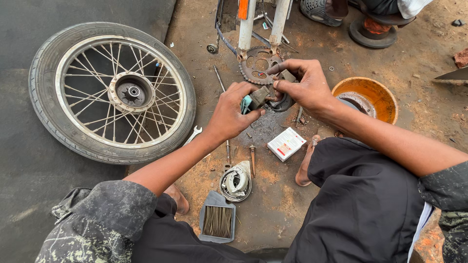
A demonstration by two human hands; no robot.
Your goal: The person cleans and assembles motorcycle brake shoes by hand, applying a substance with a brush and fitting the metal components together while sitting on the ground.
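We grip one brake shoe (263,96) with both hands' fingers, left hand (233,113) and right hand (302,84), beside one spoked wheel (112,92), one sprocket (258,64) beyond.

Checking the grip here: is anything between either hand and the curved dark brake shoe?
Nothing visible. The left hand and right hand both grip the curved dark brake shoe directly; a blue-green cloth sits under the left fingers.

Soft even daylight, faint shadows, sharp focus throughout, slight wide-angle stretch at edges.
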